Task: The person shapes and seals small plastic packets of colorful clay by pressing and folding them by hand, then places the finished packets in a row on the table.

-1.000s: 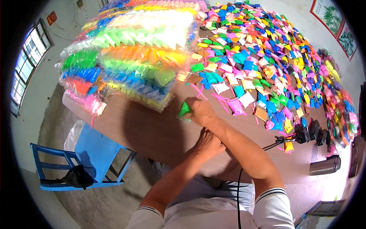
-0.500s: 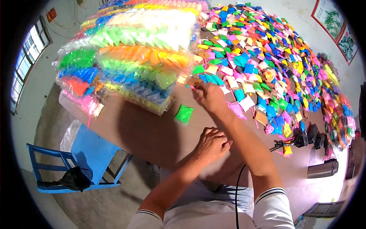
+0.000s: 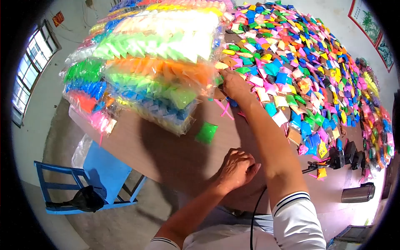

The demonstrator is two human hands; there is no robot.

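The green pack [image 3: 206,133] lies flat on the table [image 3: 166,154], well apart from both hands. The right hand [image 3: 236,84] is past it, at the near edge of the big pile [image 3: 291,62] of small, bright packs. Its fingers [image 3: 225,75] are a bit bent and point at the packs by the big clear bags [image 3: 156,66]. I cannot tell if they grip one. The left hand [image 3: 238,167] is low over the table, nearer the person than the green pack. Its fingers [image 3: 246,157] are curled in loosely, and I see no pack in them. Pink sticks [image 3: 225,109] lie between the green pack and the pile. A cup [image 3: 358,193] lies on its side on the right. A blue chair [image 3: 104,171] is on the left, with a black bag [image 3: 88,199] on it.
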